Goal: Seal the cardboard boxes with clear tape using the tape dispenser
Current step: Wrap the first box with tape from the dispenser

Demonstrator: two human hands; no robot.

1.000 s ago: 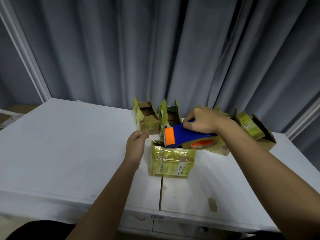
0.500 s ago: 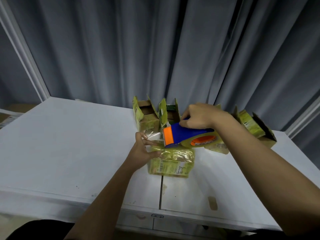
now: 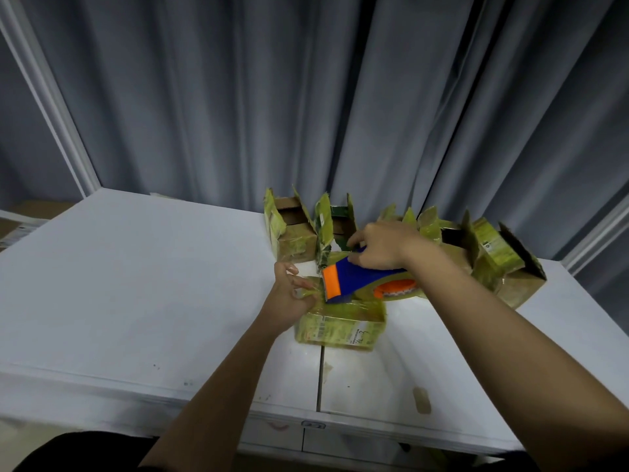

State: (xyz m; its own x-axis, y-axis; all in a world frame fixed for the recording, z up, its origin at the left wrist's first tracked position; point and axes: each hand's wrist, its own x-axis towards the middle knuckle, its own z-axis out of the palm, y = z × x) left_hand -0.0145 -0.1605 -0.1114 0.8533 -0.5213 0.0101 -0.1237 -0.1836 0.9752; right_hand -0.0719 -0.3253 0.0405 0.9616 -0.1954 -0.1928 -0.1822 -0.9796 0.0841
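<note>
A small closed cardboard box (image 3: 340, 330), yellow-green and glossy with tape, lies on the white table (image 3: 136, 284) near its middle seam. My right hand (image 3: 381, 245) grips the blue and orange tape dispenser (image 3: 354, 279) and holds it over the box's top, orange end pointing left. My left hand (image 3: 289, 294) is at the box's left top edge, fingers pinching the loose end of clear tape (image 3: 308, 291) against it.
Several open cardboard boxes stand behind: one (image 3: 289, 233) and another (image 3: 335, 226) at the back centre, more (image 3: 503, 267) to the right. Grey curtains hang behind the table. A scrap of tape (image 3: 421, 400) sticks near the front edge.
My left hand moved right from beside the box onto its left top edge and took the tape end. The dispenser stayed over the box, shifting only slightly.
</note>
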